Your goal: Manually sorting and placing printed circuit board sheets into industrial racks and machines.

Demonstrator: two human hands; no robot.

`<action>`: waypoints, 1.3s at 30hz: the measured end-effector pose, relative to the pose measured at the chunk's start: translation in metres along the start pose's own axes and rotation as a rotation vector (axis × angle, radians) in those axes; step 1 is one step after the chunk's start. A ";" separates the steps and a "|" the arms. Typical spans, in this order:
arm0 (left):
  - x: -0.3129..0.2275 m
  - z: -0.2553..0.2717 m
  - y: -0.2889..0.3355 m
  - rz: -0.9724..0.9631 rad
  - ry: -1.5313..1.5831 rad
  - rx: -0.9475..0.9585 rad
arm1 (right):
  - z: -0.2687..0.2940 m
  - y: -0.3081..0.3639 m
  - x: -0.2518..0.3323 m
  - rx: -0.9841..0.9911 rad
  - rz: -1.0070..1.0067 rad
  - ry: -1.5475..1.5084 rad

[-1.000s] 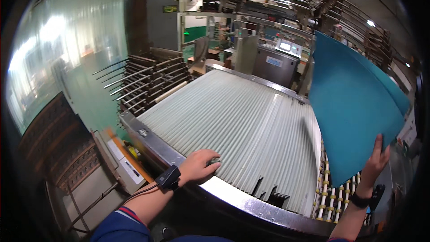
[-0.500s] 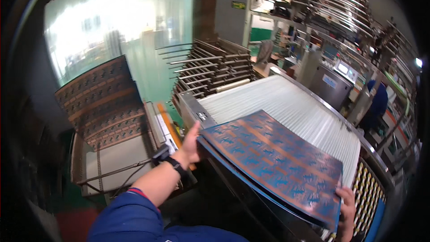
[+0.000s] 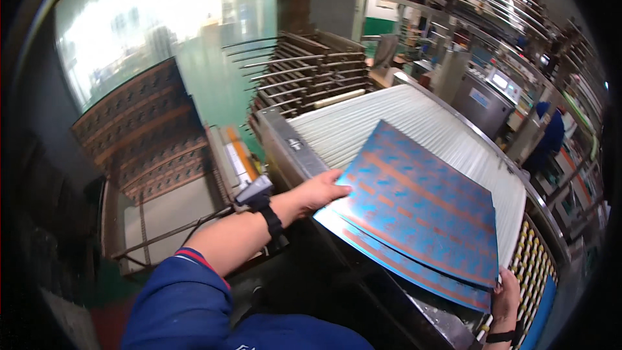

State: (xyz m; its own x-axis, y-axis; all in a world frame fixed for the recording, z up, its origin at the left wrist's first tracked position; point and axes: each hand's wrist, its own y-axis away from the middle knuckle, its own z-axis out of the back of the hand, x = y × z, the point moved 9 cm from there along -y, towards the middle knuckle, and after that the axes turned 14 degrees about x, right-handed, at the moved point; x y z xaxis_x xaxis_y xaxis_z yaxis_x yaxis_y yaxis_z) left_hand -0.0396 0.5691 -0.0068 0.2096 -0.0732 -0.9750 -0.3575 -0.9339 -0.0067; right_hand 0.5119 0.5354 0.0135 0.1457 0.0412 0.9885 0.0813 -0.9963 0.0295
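Note:
Two copper-and-blue circuit board panels (image 3: 421,204) lie loosely stacked, tilted above the near end of a conveyor of white rollers (image 3: 350,116). The upper panel sits askew, so a strip of the lower one (image 3: 402,262) shows along the near side. My left hand (image 3: 322,192) grips their left corner, thumb on top and fingers partly hidden. At the near right corner, my right hand (image 3: 506,293) closes around the edge; its fingertips are mostly covered.
Left of me, more patterned panels (image 3: 146,126) lean upright on a pale-bottomed cart (image 3: 172,223). A metal rod rack (image 3: 304,71) stands behind the conveyor. Yellow-white rollers (image 3: 534,259) lie to the right. A person in blue (image 3: 551,131) works at the far right.
Both hands have shifted the panels: the left corner moved right, and the upper panel has slid away from the lower, uncovering its near strip. My view has tilted slightly.

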 end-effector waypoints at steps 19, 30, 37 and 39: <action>-0.210 0.222 0.411 -0.474 -0.399 -0.840 | -0.486 -0.113 0.070 0.687 0.654 -0.088; -0.169 0.387 0.684 -0.925 -0.352 -1.088 | -0.880 -0.058 0.010 1.081 0.839 0.106; -0.163 0.405 0.748 -1.053 -0.275 -1.278 | -0.936 0.007 0.017 1.032 0.754 0.191; -0.155 0.409 0.752 -1.061 -0.286 -1.268 | -0.941 0.005 0.009 1.047 0.754 0.178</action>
State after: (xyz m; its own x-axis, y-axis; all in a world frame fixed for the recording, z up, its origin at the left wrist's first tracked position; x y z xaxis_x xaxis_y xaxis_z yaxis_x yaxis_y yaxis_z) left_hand -0.7134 0.0212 0.0485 -0.3522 0.6600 -0.6637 0.7638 -0.2072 -0.6113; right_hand -0.4146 0.4597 0.1623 0.3664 -0.5900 0.7194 0.7749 -0.2345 -0.5870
